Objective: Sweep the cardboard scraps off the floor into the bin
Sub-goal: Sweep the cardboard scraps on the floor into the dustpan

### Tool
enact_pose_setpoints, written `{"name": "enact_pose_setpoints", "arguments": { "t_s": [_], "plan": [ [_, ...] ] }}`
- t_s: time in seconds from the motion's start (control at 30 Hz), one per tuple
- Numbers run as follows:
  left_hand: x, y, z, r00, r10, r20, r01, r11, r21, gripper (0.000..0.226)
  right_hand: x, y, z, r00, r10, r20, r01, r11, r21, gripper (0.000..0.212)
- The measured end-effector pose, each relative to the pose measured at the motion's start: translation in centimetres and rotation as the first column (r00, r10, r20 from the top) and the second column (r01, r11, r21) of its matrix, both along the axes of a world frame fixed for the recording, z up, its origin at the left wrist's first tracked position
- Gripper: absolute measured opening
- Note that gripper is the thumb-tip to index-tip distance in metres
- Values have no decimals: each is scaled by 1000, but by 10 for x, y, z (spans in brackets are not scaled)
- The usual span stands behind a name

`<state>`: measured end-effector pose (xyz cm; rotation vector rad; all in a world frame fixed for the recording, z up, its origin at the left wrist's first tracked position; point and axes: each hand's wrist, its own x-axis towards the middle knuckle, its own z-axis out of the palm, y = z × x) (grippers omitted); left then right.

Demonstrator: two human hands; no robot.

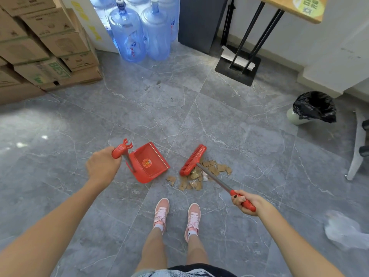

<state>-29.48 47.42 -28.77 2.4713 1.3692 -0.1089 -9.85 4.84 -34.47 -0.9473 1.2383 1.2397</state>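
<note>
The bin [314, 107], lined with a black bag, stands well apart; its inside is hidden. The red dustpan [148, 162] shows a round sticker inside. The cardboard scraps [201, 174], torn brown pieces, lie heaped on the floor [239, 126] beside the broom head [192, 160], near the dustpan. The left hand [102, 164] grips the dustpan handle; the right hand [246, 201] curls its fingers round the broom grip.

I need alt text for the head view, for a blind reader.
A person's right hand holds a red broom at a pile of cardboard scraps; the left hand holds a red dustpan beside it. A black-lined bin stands apart.
</note>
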Motion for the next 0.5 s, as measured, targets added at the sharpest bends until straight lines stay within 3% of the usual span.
{"name": "enact_pose_setpoints", "arguments": {
  "t_s": [0.3,0.5],
  "plan": [
    [-17,17,14,991,124,52,-124,992,-7,20,-4,32,20,986,166,26,-166,986,-6,16],
    [-22,29,27,995,52,86,-43,994,-102,28,-25,71,35,959,280,39,-281,960,7,17]
  ]
}}
